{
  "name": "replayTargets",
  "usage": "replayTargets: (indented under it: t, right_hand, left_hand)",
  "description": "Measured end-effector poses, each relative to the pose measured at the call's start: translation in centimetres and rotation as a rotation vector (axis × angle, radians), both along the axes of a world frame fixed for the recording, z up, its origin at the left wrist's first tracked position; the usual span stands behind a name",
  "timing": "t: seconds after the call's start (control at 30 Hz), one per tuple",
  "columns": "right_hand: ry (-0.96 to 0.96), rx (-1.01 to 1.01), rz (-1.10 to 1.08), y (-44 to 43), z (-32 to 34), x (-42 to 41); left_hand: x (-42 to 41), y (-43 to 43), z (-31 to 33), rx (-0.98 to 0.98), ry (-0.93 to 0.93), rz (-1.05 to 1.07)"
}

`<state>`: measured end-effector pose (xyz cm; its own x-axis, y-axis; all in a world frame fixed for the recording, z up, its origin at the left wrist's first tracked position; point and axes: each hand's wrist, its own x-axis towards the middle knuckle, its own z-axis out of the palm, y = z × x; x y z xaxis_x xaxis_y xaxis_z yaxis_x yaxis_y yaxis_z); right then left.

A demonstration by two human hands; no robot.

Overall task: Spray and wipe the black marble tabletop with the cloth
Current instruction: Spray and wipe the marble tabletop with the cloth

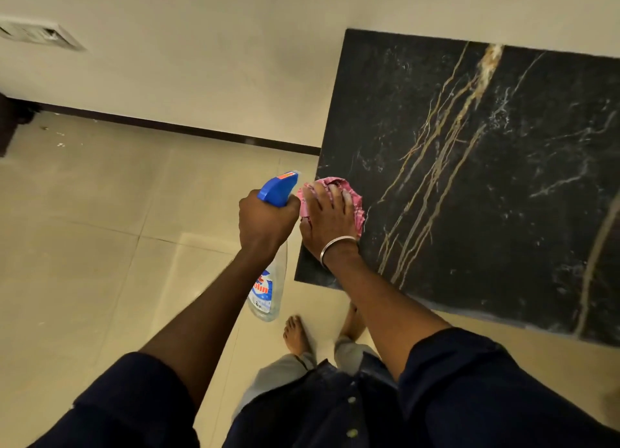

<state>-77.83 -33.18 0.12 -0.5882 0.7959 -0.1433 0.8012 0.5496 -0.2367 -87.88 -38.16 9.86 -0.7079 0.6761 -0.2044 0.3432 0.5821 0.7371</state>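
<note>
The black marble tabletop (486,186) with gold and white veins fills the right side of the head view. A pink checked cloth (357,209) lies bunched on its left edge. My right hand (330,219), with a metal bangle at the wrist, presses flat on the cloth with fingers spread. My left hand (266,221) grips the neck of a clear spray bottle (268,290) with a blue trigger head, held just left of the table over the floor. The nozzle points up and to the right, towards the cloth.
Beige floor tiles (100,246) spread to the left and below. A cream wall (201,72) with a dark skirting board runs behind, touching the table's far edge. My bare feet (297,337) stand close to the table's near left corner.
</note>
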Motion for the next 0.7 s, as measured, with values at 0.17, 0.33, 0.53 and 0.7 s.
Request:
replayTargets:
  t: [0.17,0.33,0.53,0.7]
  right_hand:
    - [0.026,0.016,-0.016,-6.0,-0.3,1.3]
    - [0.067,0.030,-0.063,-11.3,-0.5,1.9]
    - [0.061,0.024,-0.040,-12.0,-0.6,2.5]
    - [0.079,0.036,-0.110,-11.4,-0.4,7.0]
  left_hand:
    - [0.7,-3.8,-0.5,-0.019,-0.034,-0.008]
    - [0.9,-7.3,-0.8,-0.015,-0.018,-0.064]
    - [1.9,-9.7,-1.9,-0.026,-0.034,-0.142]
    - [4.5,-9.1,-1.6,-0.021,-0.048,-0.234]
